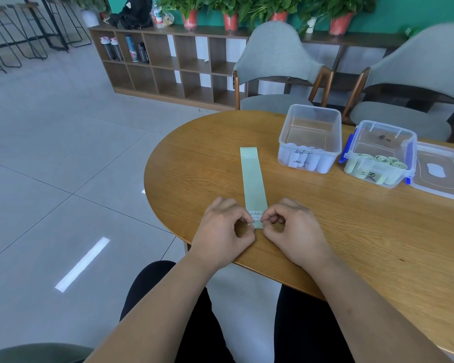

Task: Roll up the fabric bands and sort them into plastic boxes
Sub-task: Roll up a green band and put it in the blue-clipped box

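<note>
Left hand [222, 226] and right hand [290, 227] pinch green band [253, 184], lying lengthwise away

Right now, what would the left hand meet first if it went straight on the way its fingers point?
Probably the right hand: the left hand pinches the near end of the green band, and its fingertips point across it at the other's.

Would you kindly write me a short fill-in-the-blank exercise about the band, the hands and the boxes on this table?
The left hand and the right hand both pinch the near end of a flat band whose colour is ___. The number printed at the band's far end is ___. The box holding green rolls has ___ latches.
Missing words: green; 30; blue.
</note>
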`<state>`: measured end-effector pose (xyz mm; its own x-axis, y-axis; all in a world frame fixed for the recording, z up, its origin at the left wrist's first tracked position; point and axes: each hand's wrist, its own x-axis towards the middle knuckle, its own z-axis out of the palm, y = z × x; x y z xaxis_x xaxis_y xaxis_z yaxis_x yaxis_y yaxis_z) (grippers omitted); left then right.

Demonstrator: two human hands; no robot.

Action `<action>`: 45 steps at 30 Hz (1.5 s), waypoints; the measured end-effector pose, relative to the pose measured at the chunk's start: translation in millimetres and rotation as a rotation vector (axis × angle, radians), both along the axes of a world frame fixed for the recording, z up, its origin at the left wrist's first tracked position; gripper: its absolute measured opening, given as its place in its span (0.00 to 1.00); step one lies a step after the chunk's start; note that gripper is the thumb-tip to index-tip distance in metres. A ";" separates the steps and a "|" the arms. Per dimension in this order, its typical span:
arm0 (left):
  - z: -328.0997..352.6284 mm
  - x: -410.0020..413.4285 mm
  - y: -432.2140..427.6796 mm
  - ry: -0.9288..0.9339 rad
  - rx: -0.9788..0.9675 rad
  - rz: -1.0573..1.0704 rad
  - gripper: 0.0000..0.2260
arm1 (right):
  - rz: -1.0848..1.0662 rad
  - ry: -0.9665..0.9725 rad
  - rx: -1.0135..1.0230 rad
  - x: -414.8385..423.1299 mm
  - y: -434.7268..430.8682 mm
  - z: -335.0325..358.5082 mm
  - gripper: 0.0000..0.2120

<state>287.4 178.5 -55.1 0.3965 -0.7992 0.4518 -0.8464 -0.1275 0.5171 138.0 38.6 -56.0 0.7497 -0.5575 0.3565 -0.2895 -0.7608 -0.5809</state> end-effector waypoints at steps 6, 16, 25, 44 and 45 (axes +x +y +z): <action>0.0 1.2 1.0 0.006 -0.038 -0.047 0.08 | 0.002 -0.021 0.041 2.3 -1.2 -1.6 0.05; -4.6 -0.3 -1.1 -0.050 -0.033 -0.043 0.02 | 0.031 0.012 -0.126 2.8 3.0 0.3 0.05; 0.4 0.8 -2.9 -0.076 0.026 -0.053 0.01 | 0.100 0.137 -0.278 -7.7 -2.0 5.4 0.05; 11.1 7.7 -7.0 -0.214 0.101 -0.083 0.04 | 0.100 0.238 -0.244 5.2 -7.7 20.4 0.04; 11.0 7.4 -7.0 -0.219 0.103 -0.080 0.04 | 0.095 0.243 -0.257 5.6 -7.0 20.4 0.03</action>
<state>294.7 171.5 -44.1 0.2316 -0.8705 0.4343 -0.9463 -0.0982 0.3079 143.6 31.5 -35.7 0.8740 -0.3966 0.2808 -0.3165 -0.9031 -0.2903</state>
